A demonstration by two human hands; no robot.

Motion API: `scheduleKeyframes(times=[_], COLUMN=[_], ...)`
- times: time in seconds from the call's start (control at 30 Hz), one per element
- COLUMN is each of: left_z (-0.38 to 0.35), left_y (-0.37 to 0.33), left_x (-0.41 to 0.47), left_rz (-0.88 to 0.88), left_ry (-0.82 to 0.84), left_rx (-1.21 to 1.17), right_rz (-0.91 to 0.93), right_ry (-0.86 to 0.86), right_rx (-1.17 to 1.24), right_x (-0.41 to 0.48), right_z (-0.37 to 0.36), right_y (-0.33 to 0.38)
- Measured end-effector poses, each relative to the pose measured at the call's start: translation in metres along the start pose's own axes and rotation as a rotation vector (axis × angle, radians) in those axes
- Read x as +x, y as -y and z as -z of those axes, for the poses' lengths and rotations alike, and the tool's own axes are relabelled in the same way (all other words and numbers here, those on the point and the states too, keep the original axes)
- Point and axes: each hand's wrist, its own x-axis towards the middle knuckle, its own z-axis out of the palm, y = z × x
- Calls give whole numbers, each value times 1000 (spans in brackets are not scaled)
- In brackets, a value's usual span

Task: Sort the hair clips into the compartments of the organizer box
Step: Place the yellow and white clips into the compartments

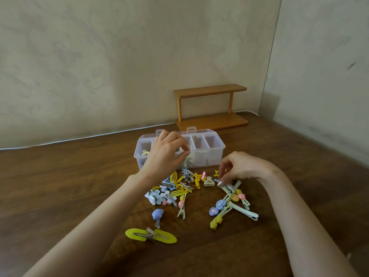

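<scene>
Presently, left hand (167,152) is curled over organizer box (211,156), seemingly for release; contents cannot be told. Nearby, pale clip (229,186) is pinched by right hand (241,166).

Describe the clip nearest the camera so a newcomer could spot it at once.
Start at the clear organizer box on the wooden table and come toward the camera past the pile of hair clips. Alone at the near edge lies the lime-yellow snap clip: flat, leaf-shaped, larger than the charm clips behind it.
</scene>
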Motion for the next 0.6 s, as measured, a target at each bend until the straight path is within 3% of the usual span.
scheduleKeyframes(times=[0.4, 0.6], left_z=[2, 3], left_y=[-16, -32], left_x=[-9, -8], left_rz=[6, 198], left_ry=[76, 316], left_rx=[-106, -365], right_rz=[108, 264], right_ry=[22, -144], right_rx=[111, 507], right_x=[6, 4], right_z=[-5, 0], right_y=[1, 3])
